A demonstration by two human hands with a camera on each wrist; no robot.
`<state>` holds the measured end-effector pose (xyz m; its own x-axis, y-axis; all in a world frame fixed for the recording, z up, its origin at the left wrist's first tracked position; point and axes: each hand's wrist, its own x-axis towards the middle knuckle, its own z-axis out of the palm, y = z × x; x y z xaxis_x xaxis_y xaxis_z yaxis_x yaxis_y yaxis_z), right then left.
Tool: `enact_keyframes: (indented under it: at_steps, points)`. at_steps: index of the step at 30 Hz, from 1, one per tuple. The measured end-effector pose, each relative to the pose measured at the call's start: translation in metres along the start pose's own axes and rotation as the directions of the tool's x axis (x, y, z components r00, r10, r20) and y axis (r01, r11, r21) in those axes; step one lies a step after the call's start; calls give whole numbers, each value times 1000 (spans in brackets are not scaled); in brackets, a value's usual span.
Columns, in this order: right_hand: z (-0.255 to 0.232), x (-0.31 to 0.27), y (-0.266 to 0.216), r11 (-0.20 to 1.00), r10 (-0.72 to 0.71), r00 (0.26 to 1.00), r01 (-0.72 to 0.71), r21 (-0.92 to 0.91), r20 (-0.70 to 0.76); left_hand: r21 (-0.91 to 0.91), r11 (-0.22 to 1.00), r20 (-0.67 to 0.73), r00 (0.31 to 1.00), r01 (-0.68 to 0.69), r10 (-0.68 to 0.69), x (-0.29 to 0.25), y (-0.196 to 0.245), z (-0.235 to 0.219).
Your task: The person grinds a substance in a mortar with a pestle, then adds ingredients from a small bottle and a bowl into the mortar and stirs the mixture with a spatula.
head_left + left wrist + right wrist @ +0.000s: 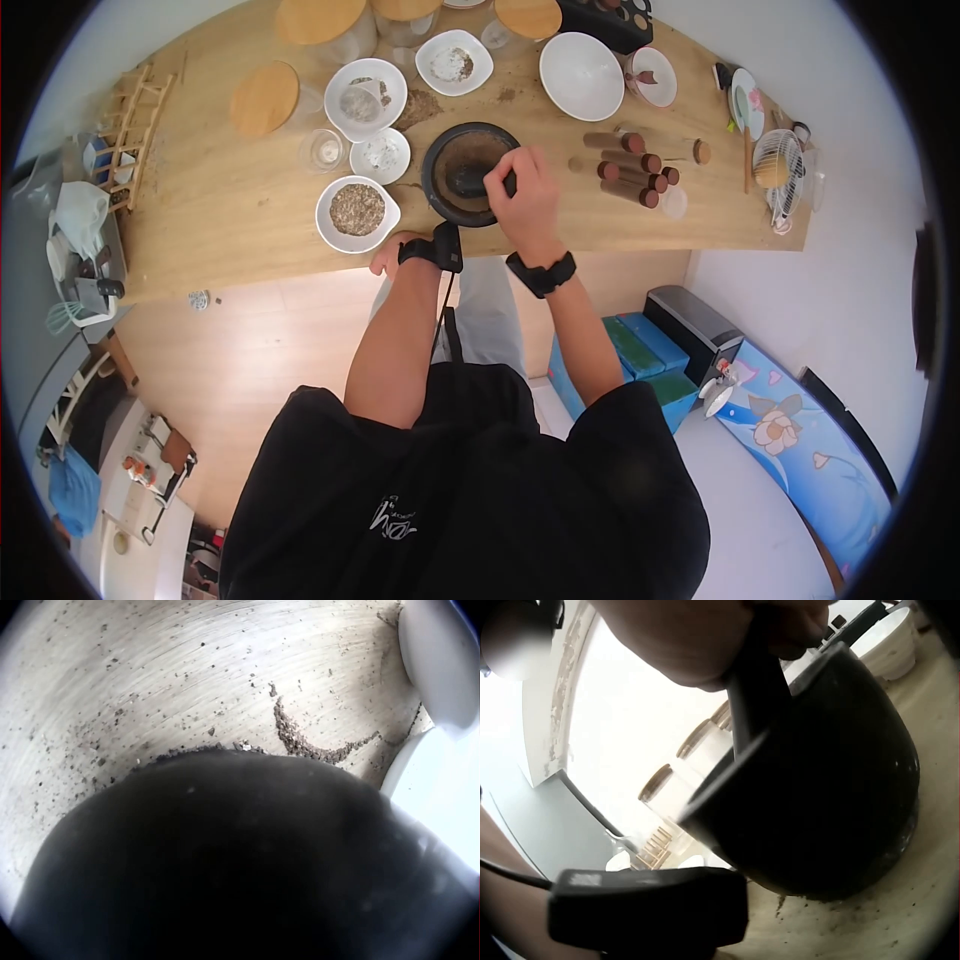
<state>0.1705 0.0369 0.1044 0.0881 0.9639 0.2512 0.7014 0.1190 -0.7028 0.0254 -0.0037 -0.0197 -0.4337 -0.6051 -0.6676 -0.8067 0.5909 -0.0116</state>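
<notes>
Pestle (757, 705) in right hand (525, 195); lower end inside dark mortar (832, 791)

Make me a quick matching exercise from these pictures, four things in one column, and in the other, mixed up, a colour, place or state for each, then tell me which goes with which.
Column one:
1. pestle
2. mortar
3. frontmost spouted bowl
4. capped tubes

Column two:
A. white, holding speckled grains
B. grouped on the right-hand side of the table in the head view
C. gripped by the right hand
D. black, round and wide-mouthed

Right pairs: 1-C, 2-D, 3-A, 4-B.
</notes>
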Motion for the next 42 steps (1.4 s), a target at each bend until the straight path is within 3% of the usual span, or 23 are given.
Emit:
enact_keyframes:
  at_steps: [3,7,10,11,14,18,19,24,26,30,32,34,38,39,41,42]
  points:
    - [-7,10,11,996,-79,992,75,-45,-94,-3,1000,-6,1000,0,0,-1,0,0]
    - [1,1,-9,998,-46,999,46,-34,-3,-7,1000,-21,1000,16,-16,-1,1,-1]
    - [-4,8,3,999,-37,999,37,-5,9,-8,1000,-22,1000,16,-16,-3,1,-1]
    - [-4,14,5,992,-116,990,112,-59,-74,-9,1000,-23,1000,15,-15,-4,1,-1]
    - [3,5,-2,985,-170,982,167,-43,-87,-10,1000,-27,999,28,-28,-5,2,-2]
    - [-5,7,2,997,-61,998,61,37,7,-5,1000,-27,999,29,-30,-6,3,-3]
    - [-4,10,8,997,-73,995,71,-31,-61,-4,1000,-25,999,27,-28,-7,2,-3]
    - [2,0,-14,991,-115,993,114,-71,-18,-8,999,-27,999,40,-40,-10,4,-5]
    - [-1,2,-4,995,-44,999,45,86,-18,-3,999,-26,999,39,-39,-10,3,-4]
    - [5,5,-3,995,-75,981,63,-73,-176,-4,999,-21,999,48,-48,-13,3,-4]
    - [5,-1,-10,993,-111,986,104,-61,-125,1,999,-31,999,43,-43,-13,4,-4]
    - [0,1,-8,1000,-8,1000,9,22,-7,5,999,-32,999,39,-39,-15,3,-5]
    - [8,6,-6,997,-66,982,57,-57,-179,2,999,-40,998,39,-39,-17,5,-7]
    - [7,5,-9,997,-61,983,53,-51,-176,6,999,-49,998,38,-38,-17,6,-8]
    - [3,3,-11,998,-61,998,61,-3,19,13,999,-56,998,38,-37,-19,6,-9]
    - [0,5,-7,998,-61,998,61,-6,18,17,999,-56,998,39,-38,-20,6,-8]
